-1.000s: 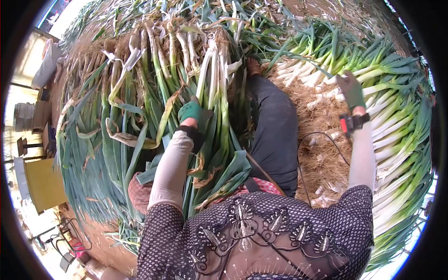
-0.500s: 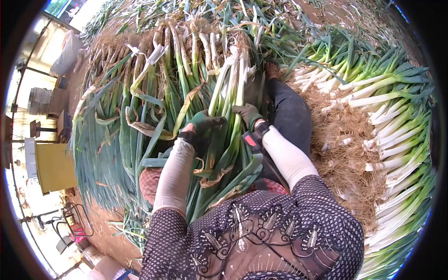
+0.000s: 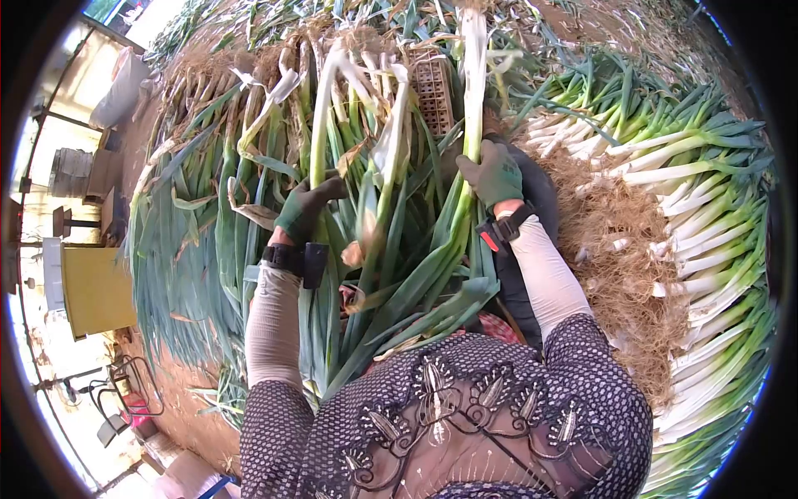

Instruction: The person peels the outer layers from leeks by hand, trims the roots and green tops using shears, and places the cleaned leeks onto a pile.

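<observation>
In a dark green glove, my left hand [image 3: 307,204] closes round a leek stalk [image 3: 321,133] at the middle of the view. To its right, my right hand [image 3: 495,173], also gloved, grips another leek [image 3: 474,79] whose white stem points up. Between the hands stands a further leek with peeling leaves [image 3: 387,158]; what supports it cannot be made out. Long green leaves hang down toward my lap. Untrimmed leeks [image 3: 191,241] with brown, dry outer leaves lie in a thick pile on the left.
Cleaned leeks [image 3: 706,249] fan out along the right, their roots [image 3: 615,274] turned inward. A brown plastic crate [image 3: 431,90] stands ahead, behind the stalks. A yellow box [image 3: 98,289] and a white sack [image 3: 121,90] are at the far left.
My hands have moved apart, separating the bunched leeks. The right one has risen with its leek, the left has shifted left, and the crate now shows between the stalks.
</observation>
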{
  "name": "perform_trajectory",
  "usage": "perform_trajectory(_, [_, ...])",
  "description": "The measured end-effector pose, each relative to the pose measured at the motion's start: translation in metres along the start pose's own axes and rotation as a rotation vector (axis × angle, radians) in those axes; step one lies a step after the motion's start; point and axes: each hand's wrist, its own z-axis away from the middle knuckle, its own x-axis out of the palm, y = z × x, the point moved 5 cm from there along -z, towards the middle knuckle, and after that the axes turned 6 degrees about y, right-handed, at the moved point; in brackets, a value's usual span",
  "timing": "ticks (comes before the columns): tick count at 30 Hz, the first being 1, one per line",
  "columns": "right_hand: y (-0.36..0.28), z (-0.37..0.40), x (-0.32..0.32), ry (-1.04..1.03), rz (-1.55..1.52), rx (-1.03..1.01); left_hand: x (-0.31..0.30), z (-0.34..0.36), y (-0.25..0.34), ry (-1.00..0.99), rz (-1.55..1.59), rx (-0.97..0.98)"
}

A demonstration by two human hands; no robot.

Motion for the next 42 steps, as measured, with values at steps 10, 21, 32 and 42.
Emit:
perform_trajectory(10, [0.024, 0.017, 0.111, -0.693, -1.354, 0.879, 0.038, 0.017, 0.024, -0.144, 0.144, -0.062])
perform_trajectory(21, [0.046, 0.028, 0.136, -0.584, -1.265, 0.897, 0.142, -0.118, -0.059, 0.026, -1.126, -0.017])
perform_trajectory(32, [0.013, 0.035, 0.108, -0.526, -1.472, 0.709, 0.081, -0.088, -0.014, -0.15, -0.547, -0.158])
perform_trajectory(42, [-0.062, 0.056, 0.057, -0.844, -1.654, 0.546, 0.083, -0.001, 0.055, -0.494, -0.524, 0.274])
